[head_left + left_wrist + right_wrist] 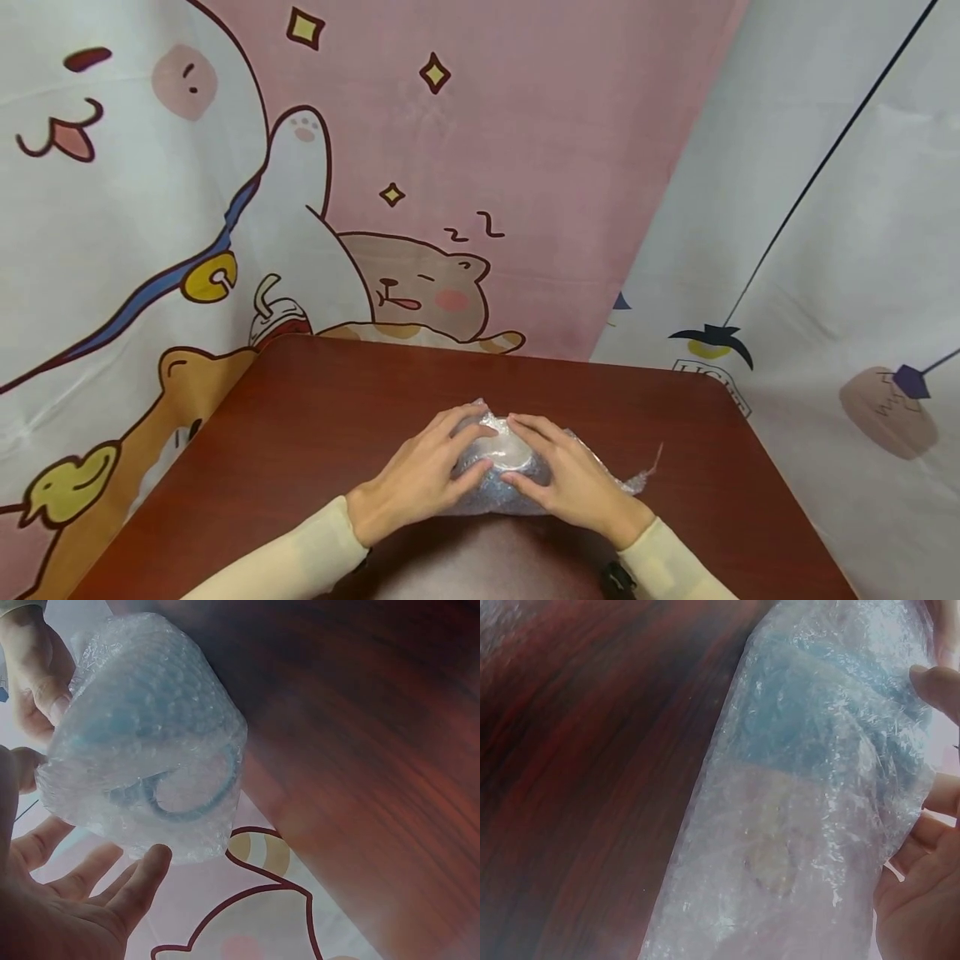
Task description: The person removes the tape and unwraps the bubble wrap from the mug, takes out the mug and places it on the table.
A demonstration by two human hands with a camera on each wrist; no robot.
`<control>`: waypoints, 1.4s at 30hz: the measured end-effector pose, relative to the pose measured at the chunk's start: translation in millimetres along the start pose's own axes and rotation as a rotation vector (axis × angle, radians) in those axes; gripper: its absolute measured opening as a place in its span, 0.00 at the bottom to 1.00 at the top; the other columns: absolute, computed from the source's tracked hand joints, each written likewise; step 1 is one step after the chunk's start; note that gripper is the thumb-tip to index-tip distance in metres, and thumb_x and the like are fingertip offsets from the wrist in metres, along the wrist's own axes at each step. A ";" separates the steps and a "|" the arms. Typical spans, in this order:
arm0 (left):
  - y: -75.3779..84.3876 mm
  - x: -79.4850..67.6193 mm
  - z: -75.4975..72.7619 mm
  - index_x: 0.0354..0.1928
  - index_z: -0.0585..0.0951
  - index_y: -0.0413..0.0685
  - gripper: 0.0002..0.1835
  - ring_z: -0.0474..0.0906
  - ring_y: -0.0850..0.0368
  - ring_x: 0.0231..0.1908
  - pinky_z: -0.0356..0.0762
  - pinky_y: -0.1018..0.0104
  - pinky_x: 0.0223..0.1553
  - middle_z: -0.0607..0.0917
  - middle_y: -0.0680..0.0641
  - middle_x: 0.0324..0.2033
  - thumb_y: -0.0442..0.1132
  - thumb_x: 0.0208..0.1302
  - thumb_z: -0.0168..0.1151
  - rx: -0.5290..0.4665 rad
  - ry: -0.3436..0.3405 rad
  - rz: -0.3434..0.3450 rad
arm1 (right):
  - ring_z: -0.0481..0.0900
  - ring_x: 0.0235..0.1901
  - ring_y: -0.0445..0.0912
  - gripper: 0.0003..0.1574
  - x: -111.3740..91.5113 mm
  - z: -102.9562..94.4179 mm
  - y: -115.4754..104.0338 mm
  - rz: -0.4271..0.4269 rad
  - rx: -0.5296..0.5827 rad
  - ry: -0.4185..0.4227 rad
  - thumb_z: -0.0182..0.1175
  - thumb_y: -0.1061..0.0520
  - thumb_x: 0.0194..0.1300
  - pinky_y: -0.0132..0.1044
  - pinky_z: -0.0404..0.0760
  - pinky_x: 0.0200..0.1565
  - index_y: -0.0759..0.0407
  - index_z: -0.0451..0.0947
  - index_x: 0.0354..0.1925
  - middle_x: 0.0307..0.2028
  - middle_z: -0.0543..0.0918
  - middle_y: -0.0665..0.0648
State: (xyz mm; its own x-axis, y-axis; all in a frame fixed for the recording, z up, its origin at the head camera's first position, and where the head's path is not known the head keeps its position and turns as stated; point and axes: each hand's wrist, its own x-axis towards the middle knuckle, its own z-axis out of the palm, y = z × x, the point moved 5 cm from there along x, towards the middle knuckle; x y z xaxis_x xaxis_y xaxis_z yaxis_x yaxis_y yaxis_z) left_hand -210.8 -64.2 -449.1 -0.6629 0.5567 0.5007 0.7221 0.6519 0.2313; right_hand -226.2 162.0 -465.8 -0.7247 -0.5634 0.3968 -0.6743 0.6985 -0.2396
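A blue mug in clear bubble wrap point(495, 493) stands on the table between both hands. Through the wrap, its curved handle point(196, 816) shows in the left wrist view. My left hand point(422, 473) holds the bundle from the left, thumb and fingers bent around its upper part. From the other side, my right hand point(579, 482) grips it likewise, its thumb close to the left one. A loose end of bubble wrap point(637, 482) sticks out to the right past the right hand. In the right wrist view the wrap point(739, 907) extends flat beyond the blue part.
The reddish-brown table point(375, 375) has rounded far corners. Behind it hangs a cartoon-printed cloth point(570, 167) in pink and white. Dark bands point(618, 578) show at the wrists below the cream sleeves point(300, 550).
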 end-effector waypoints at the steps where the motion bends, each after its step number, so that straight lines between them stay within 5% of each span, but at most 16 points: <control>1: -0.1 0.0 -0.9 0.69 0.86 0.56 0.20 0.80 0.44 0.80 0.96 0.56 0.55 0.80 0.44 0.81 0.53 0.84 0.73 -0.002 0.011 -0.001 | 0.89 0.73 0.49 0.52 0.2 -0.5 -0.1 0.000 0.000 0.003 0.78 0.31 0.76 0.55 0.93 0.67 0.57 0.78 0.83 0.80 0.83 0.53; 12: -1.4 -6.3 -6.5 0.71 0.87 0.57 0.20 0.80 0.44 0.80 0.95 0.52 0.60 0.81 0.44 0.80 0.52 0.84 0.73 -0.027 0.044 -0.022 | 0.88 0.73 0.51 0.52 -0.1 -3.1 -2.9 0.006 0.013 0.000 0.80 0.33 0.75 0.59 0.92 0.67 0.58 0.79 0.83 0.79 0.83 0.54; 23: -5.9 -8.7 -11.7 0.71 0.86 0.57 0.21 0.80 0.44 0.79 0.96 0.57 0.50 0.81 0.44 0.80 0.50 0.84 0.74 -0.023 0.063 -0.052 | 0.89 0.72 0.50 0.51 -1.2 -2.5 -2.5 -0.015 0.023 0.023 0.80 0.34 0.75 0.58 0.93 0.65 0.59 0.80 0.82 0.78 0.84 0.55; 42: -13.8 -14.6 -23.8 0.74 0.83 0.55 0.27 0.81 0.41 0.80 0.95 0.50 0.62 0.82 0.46 0.79 0.38 0.78 0.78 -0.038 0.149 -0.033 | 0.90 0.71 0.53 0.50 -0.6 -0.6 -3.4 -0.037 -0.006 0.066 0.82 0.37 0.73 0.56 0.93 0.66 0.62 0.81 0.80 0.76 0.85 0.57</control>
State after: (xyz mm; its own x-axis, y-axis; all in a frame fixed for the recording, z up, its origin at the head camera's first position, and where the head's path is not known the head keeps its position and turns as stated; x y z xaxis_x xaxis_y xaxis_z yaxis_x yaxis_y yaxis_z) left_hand -206.4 -93.6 -439.8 -0.6515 0.4509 0.6100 0.7096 0.6467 0.2798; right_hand -223.3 160.3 -464.7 -0.6882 -0.5586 0.4630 -0.6994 0.6804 -0.2187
